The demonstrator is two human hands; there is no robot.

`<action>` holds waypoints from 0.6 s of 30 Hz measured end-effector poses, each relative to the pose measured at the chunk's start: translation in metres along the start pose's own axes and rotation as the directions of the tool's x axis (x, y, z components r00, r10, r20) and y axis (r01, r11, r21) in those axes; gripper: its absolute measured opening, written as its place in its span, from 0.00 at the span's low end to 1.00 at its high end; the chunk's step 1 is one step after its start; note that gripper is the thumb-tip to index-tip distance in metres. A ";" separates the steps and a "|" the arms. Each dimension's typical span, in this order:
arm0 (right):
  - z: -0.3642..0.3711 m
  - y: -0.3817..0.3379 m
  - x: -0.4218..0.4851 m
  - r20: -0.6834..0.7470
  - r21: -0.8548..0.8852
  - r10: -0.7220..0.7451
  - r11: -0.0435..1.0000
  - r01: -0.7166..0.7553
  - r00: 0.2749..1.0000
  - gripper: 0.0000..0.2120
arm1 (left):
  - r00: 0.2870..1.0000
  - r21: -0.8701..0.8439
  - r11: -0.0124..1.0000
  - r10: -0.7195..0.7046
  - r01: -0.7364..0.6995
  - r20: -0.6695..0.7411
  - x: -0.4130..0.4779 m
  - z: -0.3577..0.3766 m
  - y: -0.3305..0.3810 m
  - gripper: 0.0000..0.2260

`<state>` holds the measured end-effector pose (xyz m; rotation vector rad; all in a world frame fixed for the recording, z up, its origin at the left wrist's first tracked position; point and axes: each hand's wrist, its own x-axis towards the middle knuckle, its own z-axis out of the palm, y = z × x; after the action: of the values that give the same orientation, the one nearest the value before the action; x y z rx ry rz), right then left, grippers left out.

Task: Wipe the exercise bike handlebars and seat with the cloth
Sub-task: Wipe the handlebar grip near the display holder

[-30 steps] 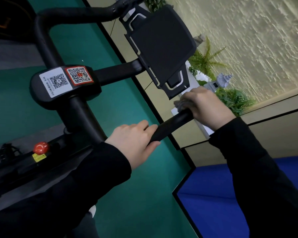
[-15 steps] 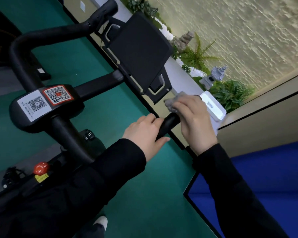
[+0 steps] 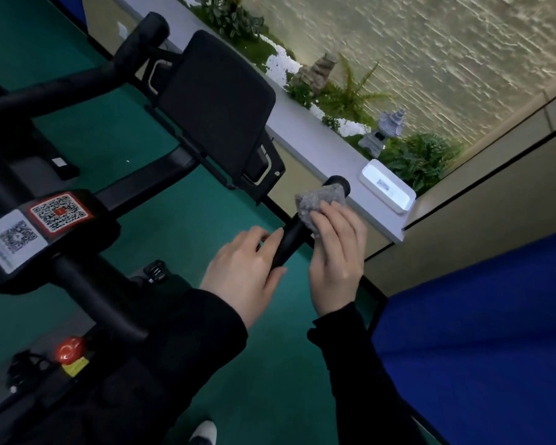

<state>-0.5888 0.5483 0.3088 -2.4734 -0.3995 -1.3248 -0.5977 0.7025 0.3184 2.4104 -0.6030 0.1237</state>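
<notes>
The black handlebars (image 3: 77,81) of the exercise bike fill the left and middle of the view. The right grip (image 3: 289,240) runs up toward its round end cap. My left hand (image 3: 244,274) is wrapped around the lower part of that grip. My right hand (image 3: 339,252) presses a grey speckled cloth (image 3: 318,203) against the upper part of the grip, just below the end cap. The seat is out of view.
A black tablet holder (image 3: 219,107) stands at the middle of the handlebars. QR stickers (image 3: 58,211) mark the stem and a red knob (image 3: 69,348) sits lower left. A white ledge (image 3: 315,149) holds a white box (image 3: 387,191), plants and a stone lantern. A blue mat (image 3: 482,342) lies right.
The view has swung so the bike sits further left. My right hand slid the cloth back along the grip, and the end cap now shows. My left hand stayed on the grip.
</notes>
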 end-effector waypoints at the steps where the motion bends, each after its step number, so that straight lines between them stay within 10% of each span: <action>1: 0.001 0.000 0.003 -0.038 0.013 0.030 0.999 -0.030 0.999 0.12 | 1.000 0.011 1.000 0.004 -0.004 -0.004 0.000 -0.001 0.000 0.24; 5: 0.008 0.005 0.040 -0.078 0.117 0.252 0.963 -0.242 0.965 0.11 | 0.999 0.014 1.000 0.013 -0.013 -0.032 -0.001 -0.003 0.000 0.23; 12: -0.024 0.047 0.089 0.467 0.383 0.429 0.690 -0.614 0.773 0.07 | 0.998 0.023 1.000 0.016 -0.015 -0.059 -0.001 -0.003 0.002 0.22; 18: -0.017 0.018 0.049 0.235 0.443 0.532 0.686 -0.577 0.813 0.11 | 0.999 0.033 0.999 0.015 -0.013 -0.052 -0.002 -0.004 0.002 0.22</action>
<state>-0.5685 0.5306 0.3563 -1.9739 0.0196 -0.7369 -0.6002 0.7041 0.3227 2.4262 -0.5985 0.2038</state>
